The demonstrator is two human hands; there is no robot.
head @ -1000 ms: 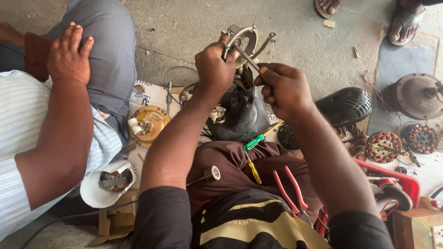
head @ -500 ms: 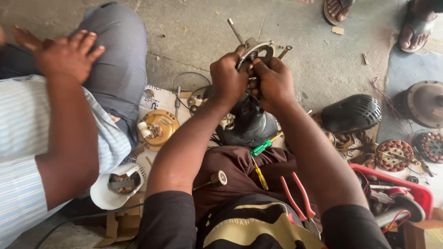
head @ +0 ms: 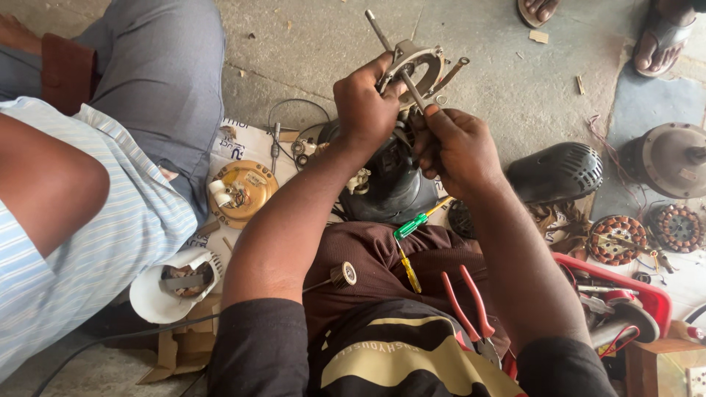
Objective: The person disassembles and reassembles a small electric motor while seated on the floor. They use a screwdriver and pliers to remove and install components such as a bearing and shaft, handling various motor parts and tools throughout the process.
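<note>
1. A second person is seated at the left: a striped light-blue shirt [head: 95, 220] and grey trousers [head: 158, 66] fill that side of the view, a bare forearm laid across them.
2. The concrete floor [head: 309, 44] is seen above, with sandalled feet at the top right edge.
3. A dark motor housing [head: 386, 184] is set on the floor just below the hands, against the knee of the person wearing the camera.
4. A black ribbed motor cover [head: 555, 173] lies to the right of it, and a grey round motor casing [head: 673, 158] further right.
5. A red tray [head: 647, 294] of tools is placed at the lower right; two wound stators [head: 618, 239] lie just above it.
6. A round brass-coloured plate [head: 239, 191] with white connectors rests on printed paper at the left; a white fan part [head: 176, 283] lies below it.
7. The left hand [head: 364, 106] is closed around a grey metal bracket with a shaft [head: 412, 66], which is held raised above the motor housing.
8. The right hand [head: 456, 147] is pressed up against the bracket from below, its fingertips pinched on the shaft.
9. Red-handled pliers [head: 463, 301] lie on the lap.
10. A green and yellow screwdriver [head: 412, 224] is laid across the thigh, beside the housing.
</note>
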